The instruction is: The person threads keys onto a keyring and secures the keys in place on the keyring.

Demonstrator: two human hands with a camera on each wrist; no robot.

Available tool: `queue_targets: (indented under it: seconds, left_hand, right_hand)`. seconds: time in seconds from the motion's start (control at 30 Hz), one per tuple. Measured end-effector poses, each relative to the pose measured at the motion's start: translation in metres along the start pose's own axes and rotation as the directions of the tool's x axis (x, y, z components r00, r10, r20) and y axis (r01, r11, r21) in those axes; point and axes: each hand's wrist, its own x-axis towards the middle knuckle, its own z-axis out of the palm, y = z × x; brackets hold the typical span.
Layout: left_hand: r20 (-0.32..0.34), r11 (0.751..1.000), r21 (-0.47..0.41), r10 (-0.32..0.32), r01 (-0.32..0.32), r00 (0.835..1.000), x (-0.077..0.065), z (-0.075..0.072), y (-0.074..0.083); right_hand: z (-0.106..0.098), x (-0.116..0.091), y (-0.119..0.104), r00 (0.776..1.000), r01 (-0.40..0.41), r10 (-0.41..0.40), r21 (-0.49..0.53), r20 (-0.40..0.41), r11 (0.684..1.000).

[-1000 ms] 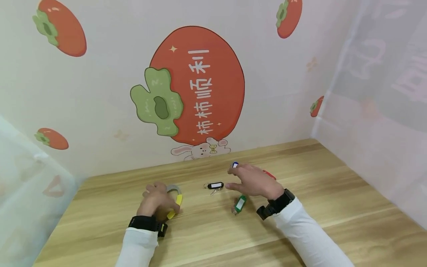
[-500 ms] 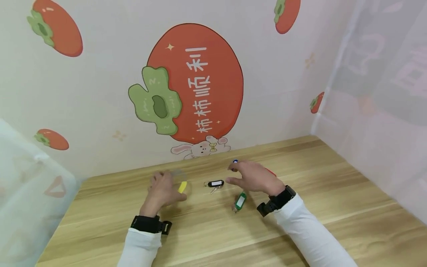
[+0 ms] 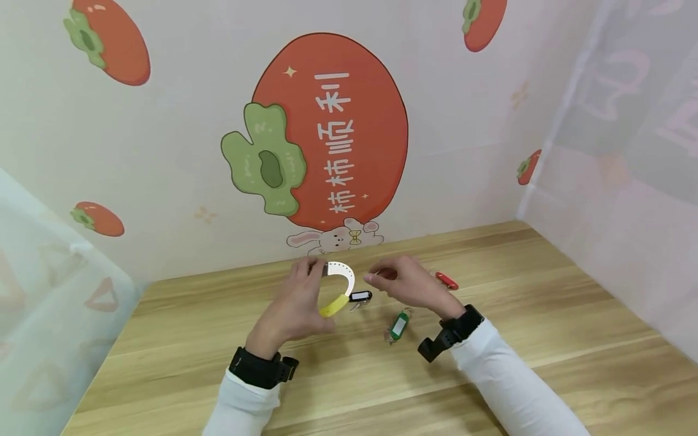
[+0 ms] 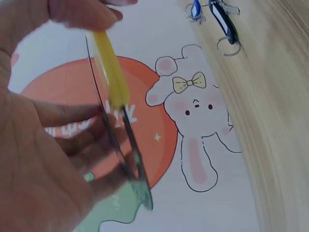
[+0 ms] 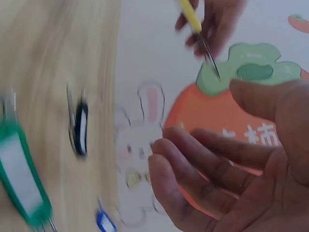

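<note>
My left hand (image 3: 291, 306) grips a large flat metal ring (image 3: 348, 277) with small holes along it and a yellow sleeve (image 3: 334, 306). It is held tilted above the table; in the left wrist view, the thumb lies by the yellow sleeve and the fingers by the metal part. Just to its right, my right hand (image 3: 411, 281) hovers with loosely bent fingers and an empty palm, as the right wrist view shows. Below the hands lie a black key tag (image 3: 360, 296) with a key and a green key tag (image 3: 400, 327).
A red key tag (image 3: 447, 280) lies beyond the right wrist. The blue key tag (image 5: 105, 222) shows in the wrist views, while the right hand hides it from the head view. Behind the wooden table (image 3: 180, 363) stands a wall (image 3: 180, 151) with persimmon prints.
My left hand has lifted the ring off the table and carried it right, towards the right hand. The right hand has stayed nearly in place, its fingers drawn closer together.
</note>
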Motion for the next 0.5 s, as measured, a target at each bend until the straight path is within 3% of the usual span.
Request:
queue_targets:
  seconds: [0.07,0.2,0.33,0.5]
  left_hand:
    - [0.008,0.999,-0.018,0.051,-0.051,0.999,0.001,0.002,0.002]
    - [0.035,0.995,-0.011,0.097,-0.097,0.995,0.002,0.004,0.007]
    - [0.054,0.996,-0.001,0.094,-0.094,0.994,0.001,0.006,0.010]
    - [0.060,0.996,0.024,0.081,-0.083,0.995,0.000,0.010,0.013]
  right_hand:
    - [0.003,0.000,-0.002,0.998,-0.050,0.044,0.164,0.041,0.985]
    - [0.006,0.000,-0.002,0.987,-0.139,0.095,0.389,0.132,0.911]
    - [0.007,0.000,-0.004,0.980,-0.172,0.100,0.474,0.172,0.864]
    - [0.008,-0.001,-0.007,0.981,-0.170,0.099,0.500,0.166,0.849]
